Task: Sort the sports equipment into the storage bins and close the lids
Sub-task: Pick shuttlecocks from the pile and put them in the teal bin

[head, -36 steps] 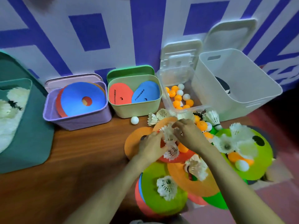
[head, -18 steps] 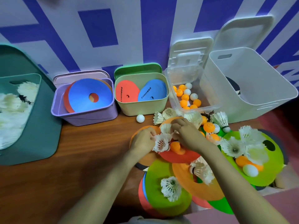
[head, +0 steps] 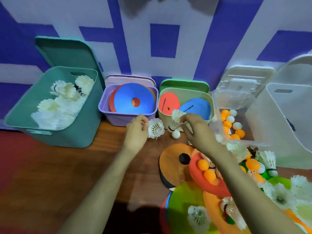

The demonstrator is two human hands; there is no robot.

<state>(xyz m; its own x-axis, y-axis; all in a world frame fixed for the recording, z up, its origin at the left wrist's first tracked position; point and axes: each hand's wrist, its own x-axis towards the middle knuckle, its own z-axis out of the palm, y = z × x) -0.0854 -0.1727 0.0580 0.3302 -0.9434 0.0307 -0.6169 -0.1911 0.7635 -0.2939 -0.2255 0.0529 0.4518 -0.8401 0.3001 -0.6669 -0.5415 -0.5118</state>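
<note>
Pinching a white feather shuttlecock (head: 156, 128) between curled fingertips, the left hand (head: 137, 131) hung over the wooden table (head: 67, 174), just in front of the purple bin (head: 118, 118) of flat round discs. The right hand (head: 196, 130) gripped a second shuttlecock (head: 175, 118), cork down, before the pale green bin (head: 163, 119), with a white ball (head: 176, 134) lying on the table below it. Far left, the teal bin (head: 67, 137) held a heap of shuttlecocks, its lid propped behind. The clear bin (head: 244, 141) held smooth orange and white balls. The right forearm hid part of the loose pile (head: 182, 200) of coloured discs, balls and shuttlecocks, and the frame edge cut off the white bin (head: 278, 132). Blur softened the feathers.
</note>
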